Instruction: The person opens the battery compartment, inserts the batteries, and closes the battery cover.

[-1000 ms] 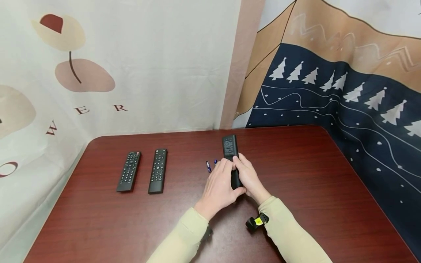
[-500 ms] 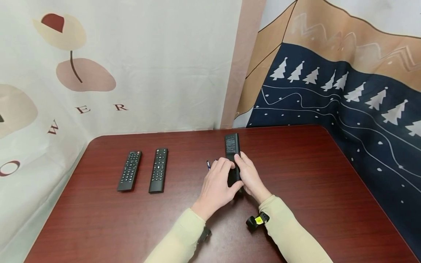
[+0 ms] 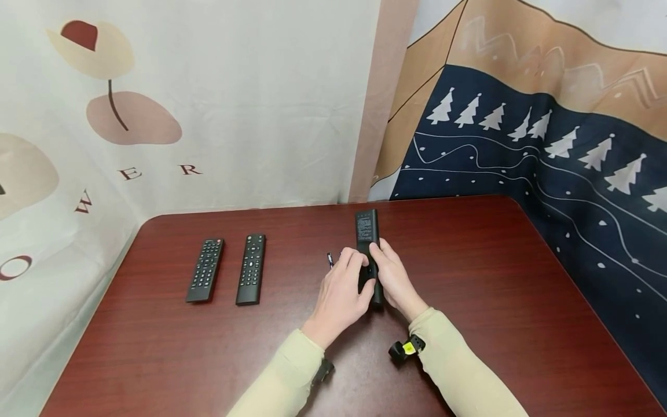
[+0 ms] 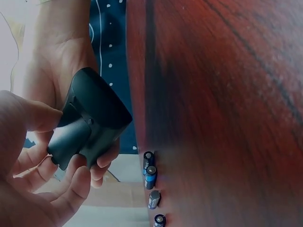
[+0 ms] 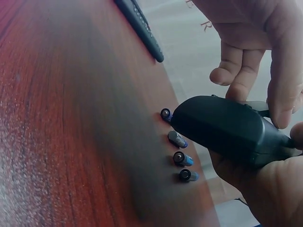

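In the head view a black remote control is raised off the table, its labelled back facing up. My right hand grips it along its right side. The left hand lies over its lower half and hides most of the battery area. Seen from the left wrist, the left thumb and fingers pinch the black battery cover, which stands slightly tilted against the remote's back. Several blue-and-black batteries lie in a row on the table beyond the remote; the left hand mostly covers them in the head view.
Two more black remotes, one farther left and one nearer, lie buttons up on the reddish-brown table. Printed curtains hang behind and to the right of it.
The left thumb has drawn back from the remote's lower end, and the left hand has shifted slightly left. The remote now sits a little straighter in the right hand, with more of its lower end showing.
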A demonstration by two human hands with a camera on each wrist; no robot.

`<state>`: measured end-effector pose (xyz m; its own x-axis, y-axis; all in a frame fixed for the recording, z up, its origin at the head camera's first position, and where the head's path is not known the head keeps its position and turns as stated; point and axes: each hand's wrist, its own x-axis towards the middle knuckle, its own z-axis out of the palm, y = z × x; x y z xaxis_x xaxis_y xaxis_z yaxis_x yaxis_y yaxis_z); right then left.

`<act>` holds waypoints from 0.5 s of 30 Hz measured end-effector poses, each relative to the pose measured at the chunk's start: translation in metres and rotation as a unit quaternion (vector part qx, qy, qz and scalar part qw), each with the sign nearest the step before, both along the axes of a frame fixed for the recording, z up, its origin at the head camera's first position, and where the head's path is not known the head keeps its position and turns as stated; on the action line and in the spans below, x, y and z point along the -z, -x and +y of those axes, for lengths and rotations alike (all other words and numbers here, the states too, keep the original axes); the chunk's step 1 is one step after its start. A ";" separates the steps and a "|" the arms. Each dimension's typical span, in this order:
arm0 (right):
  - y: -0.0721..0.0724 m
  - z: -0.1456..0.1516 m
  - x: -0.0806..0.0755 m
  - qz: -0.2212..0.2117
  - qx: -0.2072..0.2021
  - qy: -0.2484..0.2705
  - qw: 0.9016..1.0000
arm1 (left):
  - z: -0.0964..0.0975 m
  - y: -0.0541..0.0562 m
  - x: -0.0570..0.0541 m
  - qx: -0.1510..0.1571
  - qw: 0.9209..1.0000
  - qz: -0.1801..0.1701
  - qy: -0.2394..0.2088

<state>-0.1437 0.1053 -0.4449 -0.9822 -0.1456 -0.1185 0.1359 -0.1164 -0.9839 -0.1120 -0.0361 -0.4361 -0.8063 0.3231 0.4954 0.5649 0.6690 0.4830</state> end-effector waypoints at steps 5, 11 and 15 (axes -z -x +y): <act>0.000 -0.001 0.000 0.003 0.006 -0.006 1.000 | 0.001 0.000 0.000 -0.005 1.000 -0.003 -0.021; 0.000 -0.002 0.002 0.000 0.012 -0.022 1.000 | -0.001 0.002 0.001 -0.015 0.999 -0.019 -0.044; 0.000 -0.001 0.002 -0.002 0.009 -0.017 1.000 | -0.006 0.004 -0.001 -0.017 0.998 -0.033 -0.045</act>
